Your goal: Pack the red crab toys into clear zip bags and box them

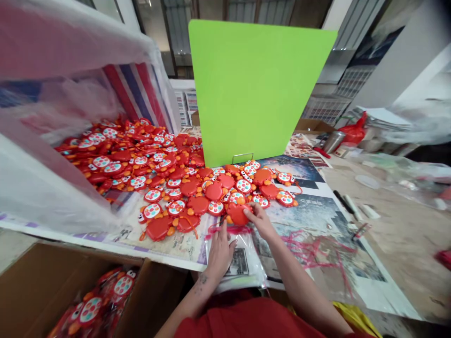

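My right hand [260, 219] grips a red crab-shaped toy [238, 212] lying face down at the near edge of a big heap of red and orange crab toys [158, 164]. My left hand [220, 249] presses flat, fingers apart, on a clear plastic bag [243, 263] with a red edge, lying on the table just below the toy. The toy sits at the bag's mouth; whether it is inside I cannot tell.
A green board [253, 89] stands upright behind the heap. A large plastic sack [52, 117] spills toys from the left. A cardboard box [42, 291] with bagged toys sits at lower left. Red strips [310, 249], pens [343, 202] and a red bag [354, 131] lie to the right.
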`<control>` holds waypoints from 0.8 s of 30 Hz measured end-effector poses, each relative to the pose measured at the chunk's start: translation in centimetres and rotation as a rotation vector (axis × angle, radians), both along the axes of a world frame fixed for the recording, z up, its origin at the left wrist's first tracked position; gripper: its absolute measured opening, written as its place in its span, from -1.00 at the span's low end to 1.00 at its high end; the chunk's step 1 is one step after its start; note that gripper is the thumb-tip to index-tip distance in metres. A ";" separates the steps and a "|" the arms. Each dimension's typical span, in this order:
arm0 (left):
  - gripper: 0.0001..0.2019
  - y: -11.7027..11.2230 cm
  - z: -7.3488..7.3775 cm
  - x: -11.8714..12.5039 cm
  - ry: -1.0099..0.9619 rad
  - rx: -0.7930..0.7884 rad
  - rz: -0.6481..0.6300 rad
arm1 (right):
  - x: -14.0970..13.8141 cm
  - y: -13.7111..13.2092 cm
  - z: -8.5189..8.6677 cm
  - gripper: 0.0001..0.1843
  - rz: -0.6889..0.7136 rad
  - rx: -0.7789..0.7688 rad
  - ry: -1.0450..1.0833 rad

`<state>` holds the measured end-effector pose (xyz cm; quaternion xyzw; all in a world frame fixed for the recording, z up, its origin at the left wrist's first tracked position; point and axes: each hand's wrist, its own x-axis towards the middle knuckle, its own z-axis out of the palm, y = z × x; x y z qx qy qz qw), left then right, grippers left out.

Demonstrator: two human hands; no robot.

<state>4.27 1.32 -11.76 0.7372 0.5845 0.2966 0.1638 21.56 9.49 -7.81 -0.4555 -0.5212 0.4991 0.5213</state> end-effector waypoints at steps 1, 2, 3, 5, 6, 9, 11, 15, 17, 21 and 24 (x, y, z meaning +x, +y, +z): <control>-0.31 0.0 0.0 0.0 -0.028 -0.015 0.009 | 1.1 -0.4 0.6 -0.54 0.063 -0.029 0.010; -0.28 0.0 0.1 -0.1 -0.049 -0.028 0.018 | 2.1 -0.9 1.2 -0.55 0.147 -0.055 -0.001; -0.26 0.0 0.1 -0.1 -0.061 -0.040 0.023 | 3.1 -1.5 1.7 -0.56 0.242 -0.076 -0.022; -0.25 0.1 0.0 -0.1 -0.069 -0.062 0.023 | 4.6 -2.4 2.5 -0.59 0.419 -0.112 -0.064; -0.26 0.1 0.0 -0.1 -0.066 -0.066 0.020 | 5.1 -2.7 2.6 -0.60 0.483 -0.128 -0.072; -0.37 0.2 0.2 -0.1 -0.031 -0.043 -0.023 | 5.7 -3.3 2.6 -0.61 0.580 -0.161 -0.060; -0.47 0.2 0.4 -0.1 -0.004 -0.017 -0.054 | 5.6 -3.4 2.2 -0.61 0.604 -0.183 -0.039; -0.52 0.2 0.5 -0.1 0.014 0.001 -0.043 | 4.9 -3.4 1.2 -0.60 0.508 -0.228 0.131; -0.52 0.2 0.4 -0.2 0.013 0.017 -0.046 | 4.8 -3.5 0.8 -0.59 0.467 -0.242 0.225; -0.53 0.1 0.0 -0.2 0.001 0.033 -0.046 | 4.8 -4.0 0.2 -0.58 0.536 -0.299 0.281; -0.44 0.0 -0.2 -0.3 -0.016 0.008 -0.033 | 4.6 -4.4 -0.1 -0.58 0.550 -0.357 0.343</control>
